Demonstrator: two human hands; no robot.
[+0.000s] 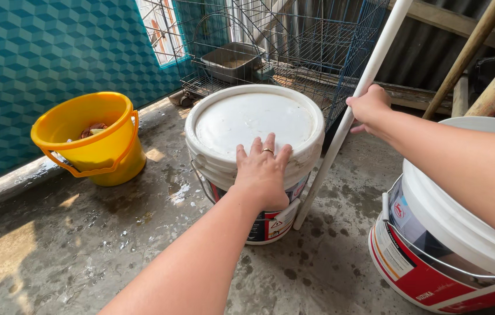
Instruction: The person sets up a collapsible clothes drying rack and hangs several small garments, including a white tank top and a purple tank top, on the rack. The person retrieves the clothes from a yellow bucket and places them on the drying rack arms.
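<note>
Your left hand (262, 175) lies flat with fingers spread on the near rim of the white lidded bucket (253, 134), which stands on the wet concrete floor (84, 251) in front of the wire cage (294, 41). Your right hand (369, 106) is wrapped around the white pipe (341, 131), which leans steeply with its foot on the floor just beside the bucket's base.

The pipe looks the likelier trouble: its foot rests on damp, slick-looking concrete, so if your grip loosens it could skid out and drop against the cage or the bucket. Leaning your weight on the near edge of the lid could tip the bucket toward you if it is light. A second white bucket (452, 233) stands close by your right arm, and a yellow bucket (93, 137) sits well apart to the left.
</note>
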